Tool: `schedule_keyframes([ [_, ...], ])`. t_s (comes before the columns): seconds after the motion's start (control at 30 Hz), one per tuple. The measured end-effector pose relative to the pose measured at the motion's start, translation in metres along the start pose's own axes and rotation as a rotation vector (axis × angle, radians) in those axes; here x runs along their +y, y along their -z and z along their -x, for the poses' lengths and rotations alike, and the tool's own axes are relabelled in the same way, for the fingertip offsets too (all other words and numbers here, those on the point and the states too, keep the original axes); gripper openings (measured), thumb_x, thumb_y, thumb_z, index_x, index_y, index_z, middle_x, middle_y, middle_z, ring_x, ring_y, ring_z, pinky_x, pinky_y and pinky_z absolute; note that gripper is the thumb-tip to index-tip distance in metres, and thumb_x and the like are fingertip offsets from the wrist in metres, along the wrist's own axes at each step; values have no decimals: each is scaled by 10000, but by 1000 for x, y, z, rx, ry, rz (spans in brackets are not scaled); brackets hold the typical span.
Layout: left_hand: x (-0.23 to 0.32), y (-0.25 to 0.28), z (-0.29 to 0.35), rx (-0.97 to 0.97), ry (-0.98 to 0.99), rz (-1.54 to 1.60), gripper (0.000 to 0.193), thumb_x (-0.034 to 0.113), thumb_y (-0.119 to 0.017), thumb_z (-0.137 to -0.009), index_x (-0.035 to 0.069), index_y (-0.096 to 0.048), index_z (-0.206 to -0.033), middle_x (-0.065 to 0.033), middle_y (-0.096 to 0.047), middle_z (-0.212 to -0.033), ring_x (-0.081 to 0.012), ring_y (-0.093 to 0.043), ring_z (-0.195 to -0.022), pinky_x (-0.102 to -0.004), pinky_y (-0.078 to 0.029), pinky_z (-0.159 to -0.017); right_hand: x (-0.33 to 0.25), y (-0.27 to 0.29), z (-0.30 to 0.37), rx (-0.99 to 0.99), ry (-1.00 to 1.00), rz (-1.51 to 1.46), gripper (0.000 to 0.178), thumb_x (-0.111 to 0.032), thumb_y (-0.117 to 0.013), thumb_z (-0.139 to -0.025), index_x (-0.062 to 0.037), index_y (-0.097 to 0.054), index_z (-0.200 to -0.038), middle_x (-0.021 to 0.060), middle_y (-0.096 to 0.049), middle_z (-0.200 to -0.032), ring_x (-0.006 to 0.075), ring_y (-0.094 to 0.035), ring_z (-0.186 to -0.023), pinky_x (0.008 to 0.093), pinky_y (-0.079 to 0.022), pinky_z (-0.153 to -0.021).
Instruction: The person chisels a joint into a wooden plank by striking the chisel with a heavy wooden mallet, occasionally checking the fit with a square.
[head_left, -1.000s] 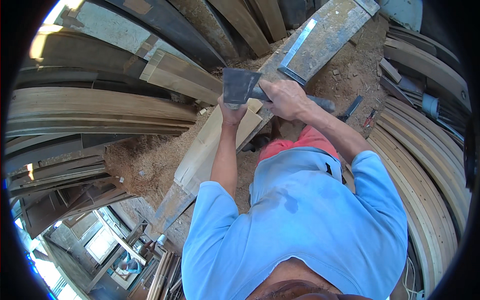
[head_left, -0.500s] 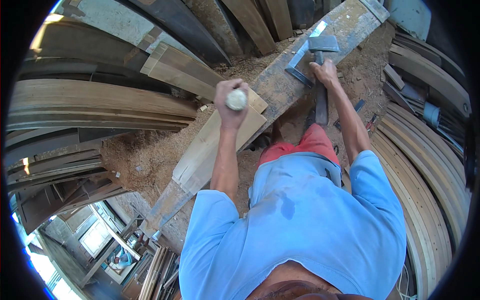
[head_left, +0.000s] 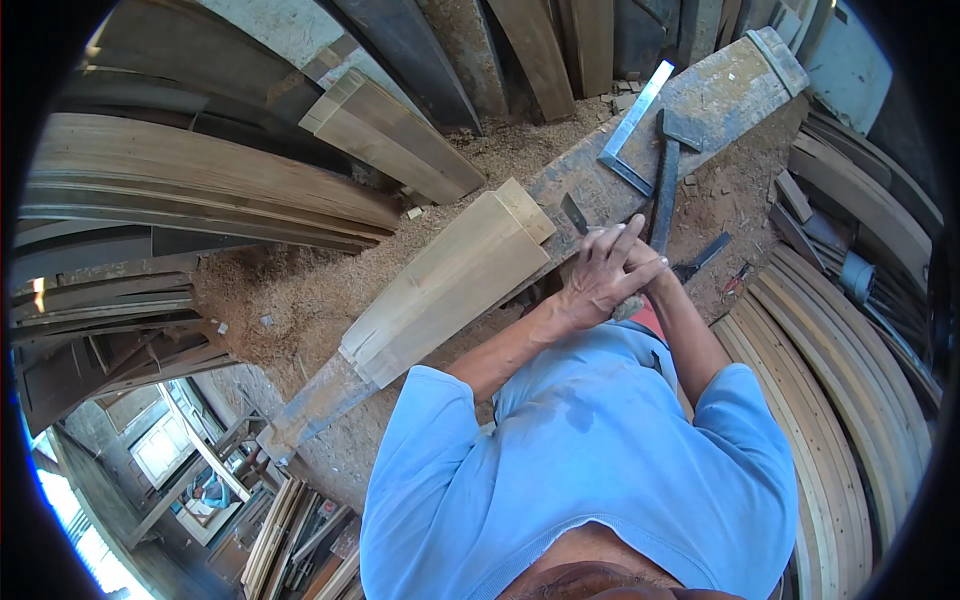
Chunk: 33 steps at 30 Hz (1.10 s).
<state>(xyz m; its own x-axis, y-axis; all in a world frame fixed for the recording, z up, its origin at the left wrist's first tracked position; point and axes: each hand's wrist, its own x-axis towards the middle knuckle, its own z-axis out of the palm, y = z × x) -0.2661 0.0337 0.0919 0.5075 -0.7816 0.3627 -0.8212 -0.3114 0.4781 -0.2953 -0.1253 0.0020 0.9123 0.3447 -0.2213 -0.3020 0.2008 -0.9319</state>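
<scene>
My left hand [head_left: 598, 275] lies with stretched fingers over my right hand [head_left: 652, 262], which it partly covers. A chisel is between them: its dark blade [head_left: 574, 213] sticks out beyond the left hand and its handle end [head_left: 627, 307] shows below. My right hand appears closed round the handle, though its grip is mostly hidden. A mallet [head_left: 683, 129] rests on the bench, unheld, its long dark handle running toward my hands. Beside it lies a metal try square [head_left: 635, 120]. To the left, pale stacked boards [head_left: 450, 280] lie along the bench.
The long worn bench [head_left: 730, 90] runs diagonally from lower left to upper right. Wood shavings [head_left: 270, 290] cover the ground beyond it. Planks [head_left: 200, 170] are stacked at left, more boards [head_left: 810, 400] at right. A dark tool [head_left: 708, 252] lies on the ground by my right arm.
My right hand has let go of the mallet, which now lies on the bench. My left hand has come rightward from the boards with the chisel, and both hands have met.
</scene>
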Motion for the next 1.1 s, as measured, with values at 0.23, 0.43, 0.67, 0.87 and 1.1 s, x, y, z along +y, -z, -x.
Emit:
schedule_keyframes([
  [0.23,-84,9,77,-393,467,0,619,377,-766,-799,124,-602,-1339,-243,-492,-1411,-420,-422,-1317,-570,-300,-1102,-16,-16,-6,335,-347,-78,261,-173,-538,-1014,-54,-597,-1238,-7,-602,-850,79,-568,-704,269,-482,-611],
  [0.43,-172,25,104,-434,622,-365,472,448,-687,-905,200,-660,-1305,-244,-484,-1440,-431,-387,-1361,-587,-238,-1161,-28,-41,9,153,-475,129,227,-195,-452,-1047,-21,-586,-1101,16,-594,-799,95,-571,-604,280,-485,-559],
  [0.67,-212,64,132,-509,1180,-213,840,661,-655,-864,115,-486,-1480,-250,-429,-1543,-409,-316,-1481,-560,-266,-1193,24,-64,-25,94,-511,150,273,-202,-450,-1038,4,-611,-960,69,-646,-750,139,-618,-603,312,-513,-550],
  [0.87,-222,54,170,-624,1364,7,961,737,-608,-864,61,-432,-1524,-252,-510,-1495,-406,-481,-1396,-506,-381,-1153,23,-66,-50,31,-473,202,295,-205,-462,-1029,33,-604,-926,100,-647,-721,181,-618,-532,352,-513,-506],
  [1.1,-230,61,161,-630,1296,130,977,733,-659,-823,30,-489,-1481,-255,-574,-1426,-400,-530,-1353,-473,-406,-1142,13,-75,-115,57,-495,362,300,-248,-496,-1051,-4,-626,-934,48,-613,-693,146,-602,-565,343,-487,-524],
])
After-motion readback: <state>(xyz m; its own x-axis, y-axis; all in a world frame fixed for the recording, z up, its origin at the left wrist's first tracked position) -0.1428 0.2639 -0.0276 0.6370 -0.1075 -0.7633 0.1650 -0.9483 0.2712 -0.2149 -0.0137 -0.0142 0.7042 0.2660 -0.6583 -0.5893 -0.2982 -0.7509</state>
